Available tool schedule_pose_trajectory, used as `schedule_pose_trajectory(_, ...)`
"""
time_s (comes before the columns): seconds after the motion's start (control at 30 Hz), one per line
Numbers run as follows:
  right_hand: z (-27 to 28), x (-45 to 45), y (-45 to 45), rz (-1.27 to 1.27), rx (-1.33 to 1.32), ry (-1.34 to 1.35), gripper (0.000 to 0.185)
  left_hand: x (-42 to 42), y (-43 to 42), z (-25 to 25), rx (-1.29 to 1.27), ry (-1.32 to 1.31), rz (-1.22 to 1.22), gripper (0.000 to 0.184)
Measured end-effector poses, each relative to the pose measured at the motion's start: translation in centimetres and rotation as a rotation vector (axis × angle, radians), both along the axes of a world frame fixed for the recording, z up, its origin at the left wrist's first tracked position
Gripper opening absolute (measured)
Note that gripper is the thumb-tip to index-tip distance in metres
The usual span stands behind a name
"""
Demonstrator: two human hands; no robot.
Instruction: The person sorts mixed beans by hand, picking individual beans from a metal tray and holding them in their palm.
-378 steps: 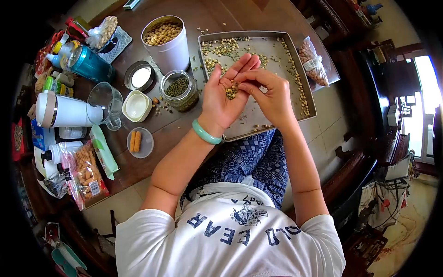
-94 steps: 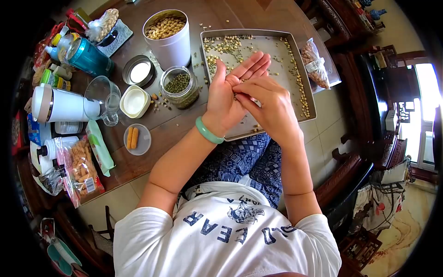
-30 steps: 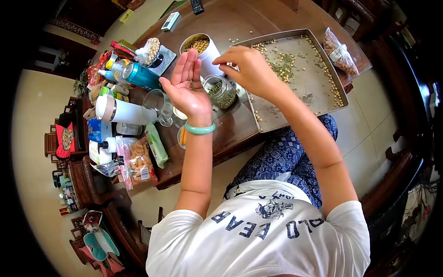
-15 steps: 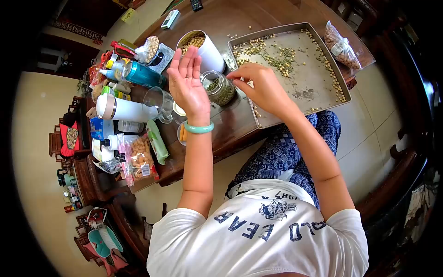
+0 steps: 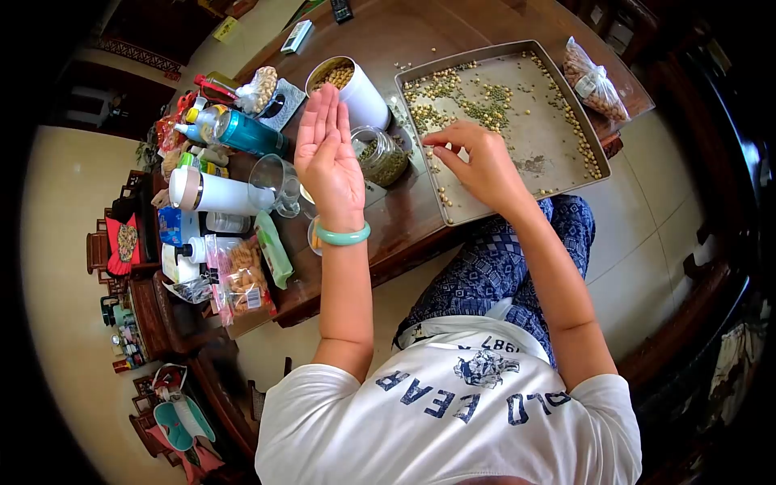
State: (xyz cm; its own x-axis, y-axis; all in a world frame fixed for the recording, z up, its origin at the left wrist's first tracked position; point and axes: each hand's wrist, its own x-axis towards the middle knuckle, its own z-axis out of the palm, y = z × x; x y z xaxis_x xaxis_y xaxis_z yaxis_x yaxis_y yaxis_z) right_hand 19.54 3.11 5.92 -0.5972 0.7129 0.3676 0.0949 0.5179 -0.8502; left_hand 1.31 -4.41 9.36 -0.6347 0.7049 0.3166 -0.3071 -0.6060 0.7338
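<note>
My left hand, with a pale green bangle at the wrist, is palm up with fingers stretched out and the thumb lying across the palm. Nothing shows on the visible palm. Just right of it is an open glass jar partly filled with small green beans. My right hand hovers over the left side of a large metal tray, finger and thumb bent toward each other in a pinch; whatever they hold is too small to make out. Green beans and yellowish soybeans are scattered in the tray.
Behind the jar stands a white canister of soybeans. A bag of peanuts lies right of the tray. Crowding the left are a clear plastic cup, a white bottle, a blue can and a snack bag.
My right hand has moved from beside the jar rightward over the tray's left edge. My left thumb has folded in across the palm.
</note>
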Motion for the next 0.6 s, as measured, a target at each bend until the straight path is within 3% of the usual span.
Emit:
schedule_pose_trajectory(0.4, -0.3, 1.4, -0.3, -0.006, -0.044, -0.070, 0.017, -0.4, 0.4, -1.2, -0.102, 0.452, 0.136, 0.053)
schedule_pose_trajectory(0.6, -0.6, 1.9, -0.4, -0.031, -0.039, -0.046, 0.016, -0.8, 0.3, -1.4, -0.120, 0.477, 0.069, 0.051)
